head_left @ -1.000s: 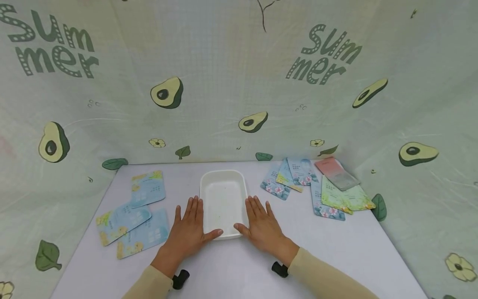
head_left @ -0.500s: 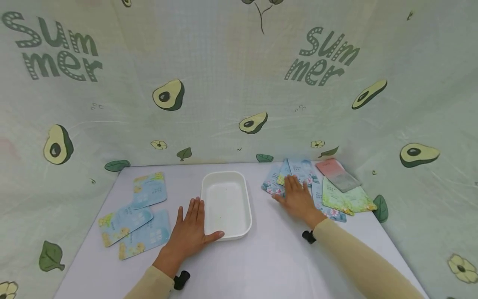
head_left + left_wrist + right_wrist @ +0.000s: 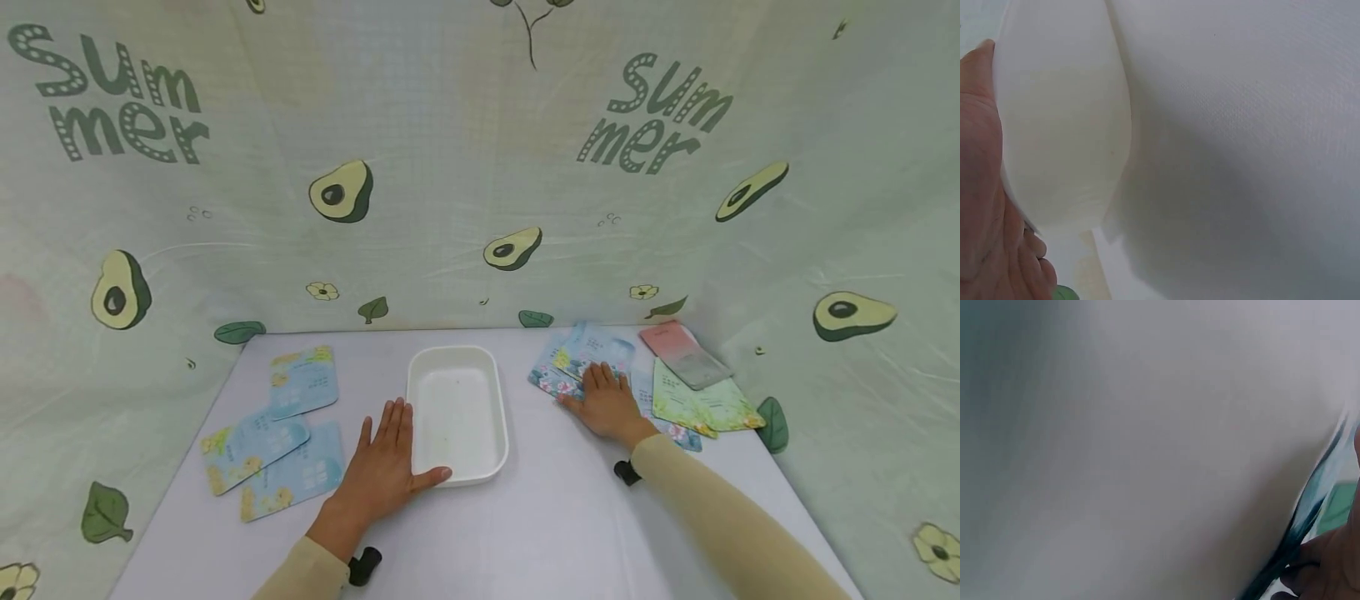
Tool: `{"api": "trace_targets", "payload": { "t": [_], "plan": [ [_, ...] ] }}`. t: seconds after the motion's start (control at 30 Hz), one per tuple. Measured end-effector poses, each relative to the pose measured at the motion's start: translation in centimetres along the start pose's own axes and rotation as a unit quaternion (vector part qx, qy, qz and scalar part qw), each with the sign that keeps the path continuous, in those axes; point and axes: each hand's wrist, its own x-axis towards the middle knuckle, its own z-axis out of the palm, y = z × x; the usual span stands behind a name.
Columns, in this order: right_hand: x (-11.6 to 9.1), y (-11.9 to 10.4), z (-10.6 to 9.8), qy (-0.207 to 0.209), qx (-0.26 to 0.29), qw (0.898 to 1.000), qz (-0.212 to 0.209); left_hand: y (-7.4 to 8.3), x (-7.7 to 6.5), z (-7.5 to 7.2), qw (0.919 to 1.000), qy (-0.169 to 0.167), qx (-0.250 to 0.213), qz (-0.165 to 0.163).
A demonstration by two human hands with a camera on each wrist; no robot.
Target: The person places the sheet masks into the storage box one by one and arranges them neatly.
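A shallow white tray [image 3: 459, 482] stands near the middle of the table. My left hand [image 3: 382, 471] lies along its left side with straight fingers, the thumb over the front left corner. In the left wrist view the palm and thumb are against the tray [image 3: 1066, 125]. At the right, my right hand [image 3: 609, 410] is on a group of flat sheet mask packets. Its fingers and thumb pinch the near edge of a blue sheet mask packet [image 3: 600, 343]. In the right wrist view packet edges [image 3: 1310, 506] bend up beside the fingers, partly cut off by the frame.
Several light blue packets [image 3: 303, 383] overlap at the left of the tray. Green packets [image 3: 682, 400] and a pink and grey one [image 3: 684, 354] lie at the far right. A printed cloth [image 3: 427, 108] hangs behind the table's back edge.
My right hand has left the tray's right side and moved right to the packets. The blue packet under it has turned slightly. The left hand and tray stay put.
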Motion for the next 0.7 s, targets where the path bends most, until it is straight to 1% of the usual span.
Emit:
{"api": "trace_targets", "payload": {
  "t": [0.13,0.23,0.37,0.47,0.5,0.57,0.63,0.7],
  "plan": [
    [-1.4,-2.5,0.8,0.009,0.006,0.999,-0.050,0.0,0.0,0.0,1.0000,-0.003,-0.005,0.002],
    [-3.0,-3.8,1.3,0.003,-0.003,0.995,-0.097,-0.1,0.0,-0.1,1.0000,-0.004,-0.005,0.004],
    [-5.2,-4.2,1.4,-0.013,-0.034,0.986,-0.165,-0.2,0.1,0.0,0.9999,-0.008,-0.002,0.010],
    [-6.0,-3.7,0.7,-0.020,-0.034,0.980,-0.197,-0.3,0.2,0.0,0.9998,-0.011,0.000,0.015],
    [-5.9,-3.5,0.3,-0.015,-0.028,0.979,-0.200,-0.3,0.2,0.0,0.9998,-0.011,-0.001,0.016],
    [-5.1,-2.7,-0.6,0.005,-0.014,0.982,-0.187,-0.4,0.2,0.0,0.9998,-0.011,0.001,0.016],
    [-3.7,-1.7,-1.5,0.034,-0.004,0.987,-0.155,-0.4,0.2,0.0,0.9998,-0.013,0.000,0.017],
    [-2.1,-0.6,-2.1,0.057,-0.010,0.992,-0.115,-0.4,0.3,0.0,0.9997,-0.015,-0.002,0.017]
  ]
}}
